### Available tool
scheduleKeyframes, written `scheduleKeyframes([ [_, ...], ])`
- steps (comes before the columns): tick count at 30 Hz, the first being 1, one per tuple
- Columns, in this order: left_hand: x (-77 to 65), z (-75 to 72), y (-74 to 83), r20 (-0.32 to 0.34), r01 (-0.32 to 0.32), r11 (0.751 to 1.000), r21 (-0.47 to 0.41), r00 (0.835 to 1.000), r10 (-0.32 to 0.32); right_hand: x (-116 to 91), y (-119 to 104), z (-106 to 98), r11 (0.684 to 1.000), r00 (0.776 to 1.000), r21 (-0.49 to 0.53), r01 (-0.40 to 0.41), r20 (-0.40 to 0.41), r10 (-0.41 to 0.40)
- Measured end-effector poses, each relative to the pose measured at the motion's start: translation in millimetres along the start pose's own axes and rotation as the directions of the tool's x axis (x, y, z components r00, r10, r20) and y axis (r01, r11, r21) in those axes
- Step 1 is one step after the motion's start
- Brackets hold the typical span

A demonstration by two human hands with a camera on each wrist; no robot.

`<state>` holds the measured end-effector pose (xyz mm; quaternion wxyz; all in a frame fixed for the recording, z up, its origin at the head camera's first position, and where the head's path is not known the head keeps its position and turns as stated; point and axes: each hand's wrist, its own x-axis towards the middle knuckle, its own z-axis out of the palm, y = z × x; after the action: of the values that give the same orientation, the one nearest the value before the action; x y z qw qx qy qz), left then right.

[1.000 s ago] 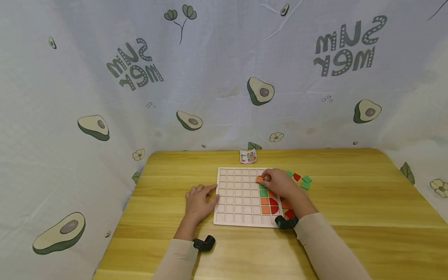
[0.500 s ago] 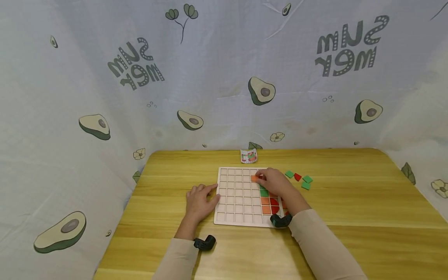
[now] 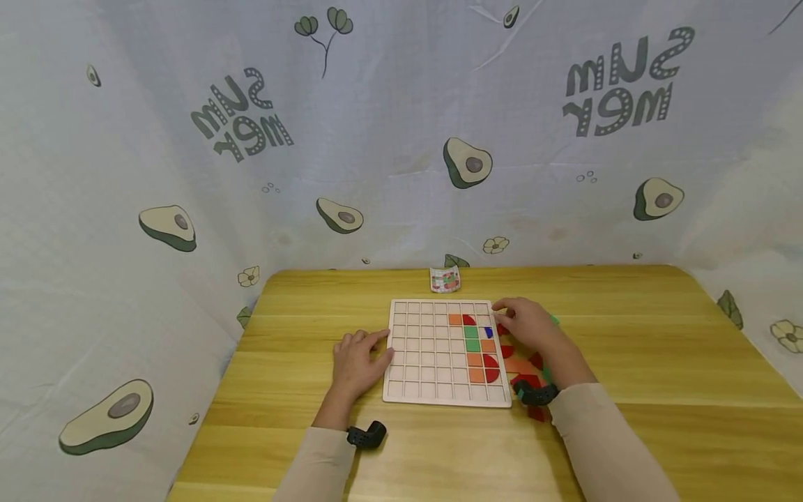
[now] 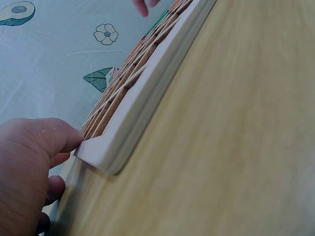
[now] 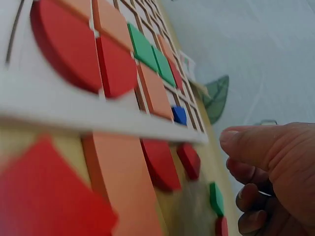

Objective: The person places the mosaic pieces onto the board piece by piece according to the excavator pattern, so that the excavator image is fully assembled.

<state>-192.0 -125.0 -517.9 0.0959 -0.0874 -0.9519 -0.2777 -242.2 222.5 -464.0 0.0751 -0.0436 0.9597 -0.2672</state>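
A pale wooden grid board [image 3: 417, 362] lies flat on the table. Its right-hand columns hold an orange square [image 3: 454, 319], a red rounded piece [image 3: 468, 320], green squares [image 3: 471, 339], a blue piece [image 3: 488, 332] and several more orange and red pieces. My left hand [image 3: 357, 362] rests at the board's left edge, thumb and index finger touching it. Just beyond the upper right corner is my right hand [image 3: 530, 324]. Seen in the right wrist view, the right hand [image 5: 275, 162] has loosely bent fingers and nothing between thumb and fingertips.
Loose red pieces [image 3: 507, 351] and orange pieces [image 3: 517, 364] lie along the board's right side, partly hidden under the right forearm. Behind the board a small patterned card [image 3: 445, 280] stands near the table's back edge. A printed cloth [image 3: 401, 174] hangs behind.
My right hand has let go of the orange square, which lies in the grid left of the red piece, and has moved right, off the board. The left hand has stayed put.
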Motion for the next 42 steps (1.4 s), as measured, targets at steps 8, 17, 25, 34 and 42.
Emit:
scheduleKeyframes([
  [8, -0.2, -0.7, 0.9, -0.007, 0.000, 1.000, 0.011, 1.000, 0.000, -15.6, 18.3, -4.9, 1.000, 0.995, 0.019, 0.020, 0.094, -0.022],
  [17, -1.5, 1.7, 0.4, 0.005, -0.004, 1.000, 0.000, 1.000, 0.004, -18.1, 25.7, -0.2, 0.998, 0.994, -0.002, 0.058, 0.089, -0.058],
  [25, -0.1, 3.8, -1.3, -0.009, 0.002, 1.000, 0.000, 1.000, -0.002, -22.6, 26.0, -0.2, 0.999, 0.998, -0.014, 0.040, 0.048, -0.039],
  [34, -0.5, 3.9, -3.3, -0.005, 0.001, 1.000, -0.001, 1.000, -0.001, -26.2, -9.0, 8.1, 0.997, 0.995, 0.004, 0.083, 0.049, -0.083],
  [42, 0.3, 4.4, -3.7, -0.002, -0.001, 1.000, 0.007, 1.000, 0.001, -17.2, -38.3, 31.4, 0.989, 0.984, 0.005, 0.147, 0.100, -0.147],
])
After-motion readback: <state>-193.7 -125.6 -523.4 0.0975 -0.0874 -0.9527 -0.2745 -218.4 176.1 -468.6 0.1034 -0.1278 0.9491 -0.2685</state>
